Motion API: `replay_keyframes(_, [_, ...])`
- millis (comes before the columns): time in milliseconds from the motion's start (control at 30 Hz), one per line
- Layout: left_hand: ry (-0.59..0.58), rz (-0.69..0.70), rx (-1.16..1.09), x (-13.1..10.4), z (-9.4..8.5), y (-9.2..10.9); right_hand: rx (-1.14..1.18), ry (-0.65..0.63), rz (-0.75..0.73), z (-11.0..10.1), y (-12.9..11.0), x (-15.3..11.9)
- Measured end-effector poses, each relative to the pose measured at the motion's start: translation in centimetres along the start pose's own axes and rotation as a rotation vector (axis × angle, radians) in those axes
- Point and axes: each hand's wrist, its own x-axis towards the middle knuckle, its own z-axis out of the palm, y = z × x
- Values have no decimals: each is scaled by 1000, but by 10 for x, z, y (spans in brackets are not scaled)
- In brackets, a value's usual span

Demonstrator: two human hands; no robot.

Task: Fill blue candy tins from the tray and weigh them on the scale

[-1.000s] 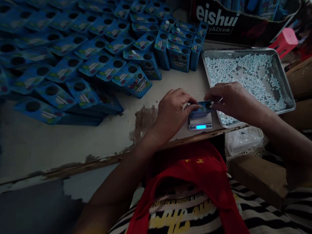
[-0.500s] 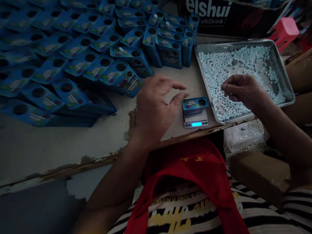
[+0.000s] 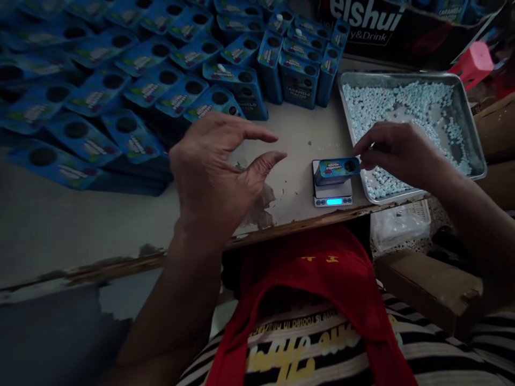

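Note:
A small blue tin (image 3: 337, 170) with a dark round hole in its top stands on a digital scale (image 3: 333, 194) with a lit blue display. My right hand (image 3: 396, 153) is at the tin's right end, its fingertips bent together beside the hole; whatever they pinch, if anything, is hidden. Below that hand lies a metal tray (image 3: 477, 139) holding many small pale blue and white candies (image 3: 418, 99). My left hand (image 3: 217, 177) hovers left of the scale, thumb and fingers spread apart with nothing between them.
Rows of similar blue tins (image 3: 153, 86) fill the table's left and back. A black printed carton (image 3: 402, 37) stands behind the tray, with a pink stool (image 3: 477, 61) to its right. Below the table edge are a brown cardboard box (image 3: 428, 281) and a clear plastic bag (image 3: 398, 228).
My right hand has moved left from over the candies to the tin's hole. My left hand has drawn away leftward from the scale. The view has shifted slightly.

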Motion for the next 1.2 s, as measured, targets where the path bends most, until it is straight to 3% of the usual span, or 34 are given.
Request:
replay_keyframes(167, [-44, -56, -26, -5, 0, -2, -317, -18, -129, 9, -12, 0])
replay_keyframes(633, [-134, -73, -99, 2, 16, 10, -149, 44, -97, 15, -6, 1])
replay_keyframes(733, [-194, -106, -106, 3, 19, 12, -124, 127, -72, 4, 9, 1])
replay_keyframes(833, [-230, -135, -104, 3, 22, 9, -231, 194, 11, -5, 40, -4])
replay_keyframes(967, [-281, -165, -100, 4, 27, 8, -557, 25, 147, 9, 90, -18])
replay_keyframes(1067, [-303, -180, -95, 5, 30, 12, -642, -49, 188, 26, 113, -26])
replay_keyframes(1200, [-311, -187, -95, 7, 33, 14, -499, 158, 171, 23, 112, -28])
